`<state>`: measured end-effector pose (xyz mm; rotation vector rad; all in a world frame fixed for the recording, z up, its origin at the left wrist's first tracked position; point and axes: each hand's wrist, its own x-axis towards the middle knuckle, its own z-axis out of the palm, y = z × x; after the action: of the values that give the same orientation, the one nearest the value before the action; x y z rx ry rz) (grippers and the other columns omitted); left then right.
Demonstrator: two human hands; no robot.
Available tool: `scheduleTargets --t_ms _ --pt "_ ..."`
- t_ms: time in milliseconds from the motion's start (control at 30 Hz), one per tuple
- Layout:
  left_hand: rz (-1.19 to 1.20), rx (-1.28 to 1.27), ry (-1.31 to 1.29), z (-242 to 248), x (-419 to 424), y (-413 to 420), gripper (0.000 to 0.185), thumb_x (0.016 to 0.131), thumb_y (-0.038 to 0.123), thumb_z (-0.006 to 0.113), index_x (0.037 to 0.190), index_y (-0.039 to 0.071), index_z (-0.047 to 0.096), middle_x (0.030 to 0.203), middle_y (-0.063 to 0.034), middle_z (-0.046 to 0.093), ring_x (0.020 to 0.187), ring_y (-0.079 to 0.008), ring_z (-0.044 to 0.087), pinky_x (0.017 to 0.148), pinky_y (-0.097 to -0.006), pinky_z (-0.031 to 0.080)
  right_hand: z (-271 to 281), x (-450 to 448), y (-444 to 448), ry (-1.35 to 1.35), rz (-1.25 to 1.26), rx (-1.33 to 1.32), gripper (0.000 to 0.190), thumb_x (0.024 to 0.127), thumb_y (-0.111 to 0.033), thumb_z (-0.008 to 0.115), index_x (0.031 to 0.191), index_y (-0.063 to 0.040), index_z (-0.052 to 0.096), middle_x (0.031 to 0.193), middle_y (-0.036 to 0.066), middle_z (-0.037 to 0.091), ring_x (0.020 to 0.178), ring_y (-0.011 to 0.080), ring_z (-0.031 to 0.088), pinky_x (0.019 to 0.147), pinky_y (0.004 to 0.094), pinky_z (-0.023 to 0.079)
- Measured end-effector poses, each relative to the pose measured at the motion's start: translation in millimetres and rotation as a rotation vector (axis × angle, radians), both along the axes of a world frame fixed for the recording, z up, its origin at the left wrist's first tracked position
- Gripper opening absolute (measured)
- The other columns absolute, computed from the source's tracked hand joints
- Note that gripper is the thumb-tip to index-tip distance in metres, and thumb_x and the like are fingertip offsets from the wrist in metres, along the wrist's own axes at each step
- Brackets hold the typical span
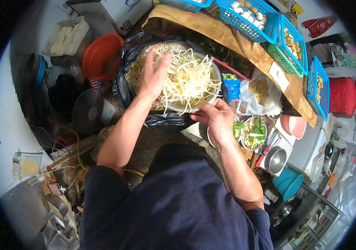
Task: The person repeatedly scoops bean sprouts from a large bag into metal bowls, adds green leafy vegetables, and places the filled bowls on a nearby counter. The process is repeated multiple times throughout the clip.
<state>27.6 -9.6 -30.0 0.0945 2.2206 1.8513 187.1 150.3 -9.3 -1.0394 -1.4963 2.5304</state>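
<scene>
A pale round bowl point(217, 93) is heaped with bean sprouts point(185, 78), some hanging over its near rim. It rests in the mouth of a black plastic bag point(171, 120), where more bean sprouts point(135, 73) lie to the left. My left hand point(153, 75) is at the left side of the heap, fingers apart and slightly blurred, with part of the fingers hidden by sprouts. With thumb and fingers, my right hand point(217, 117) pinches the bowl's near right rim.
An orange-red basin point(98, 61) and a fan point(89, 107) stand left. Blue baskets point(268, 31) of food line a brown-covered counter point(203, 23) beyond. At right are a bowl of sprouts and green leaves point(253, 132), a metal pan point(275, 160) and a teal bucket point(287, 182).
</scene>
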Motion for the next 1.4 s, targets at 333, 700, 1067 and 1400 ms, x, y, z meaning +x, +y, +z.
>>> scheduleTargets --t_ms 333,700,1067,1400 --pt "-0.389 -0.457 0.609 -4 35 17 0.083 0.094 0.040 0.076 0.159 0.005 0.039 0.148 -0.0255 0.049 0.133 -0.0406 0.053 0.111 -0.0498 0.044 -8 -4 -19 0.023 0.117 0.183 0.005 0.096 -0.003 0.071 0.096 0.002 0.069 0.094 0.009 0.073 0.077 0.0157 0.071 0.070 0.0310 0.065" --pt "-0.466 -0.295 0.671 12 30 18 0.071 0.087 0.031 0.082 0.147 0.003 0.056 0.146 -0.0220 0.055 0.138 -0.0378 0.052 0.117 -0.0444 0.041 0 6 -6 0.071 0.064 0.118 0.006 0.093 -0.004 0.072 0.093 0.001 0.070 0.090 0.009 0.074 0.074 0.0151 0.072 0.066 0.0296 0.064" --pt "-0.692 0.004 0.757 68 60 58 0.063 0.092 0.032 0.074 0.145 0.002 0.059 0.147 -0.0211 0.057 0.143 -0.0361 0.049 0.120 -0.0459 0.037 -12 91 59 0.084 -0.144 -0.021 0.010 0.092 0.002 0.067 0.102 0.004 0.071 0.097 0.014 0.076 0.077 0.0197 0.075 0.067 0.0303 0.066" --pt "-0.644 -0.058 0.539 31 110 176 0.035 0.097 0.016 0.069 0.128 -0.001 0.069 0.129 -0.0174 0.066 0.123 -0.0293 0.062 0.108 -0.0383 0.047 -40 234 124 0.090 -0.504 -0.083 0.015 0.093 0.000 0.064 0.106 0.005 0.070 0.102 0.015 0.076 0.083 0.0218 0.076 0.071 0.0346 0.067"
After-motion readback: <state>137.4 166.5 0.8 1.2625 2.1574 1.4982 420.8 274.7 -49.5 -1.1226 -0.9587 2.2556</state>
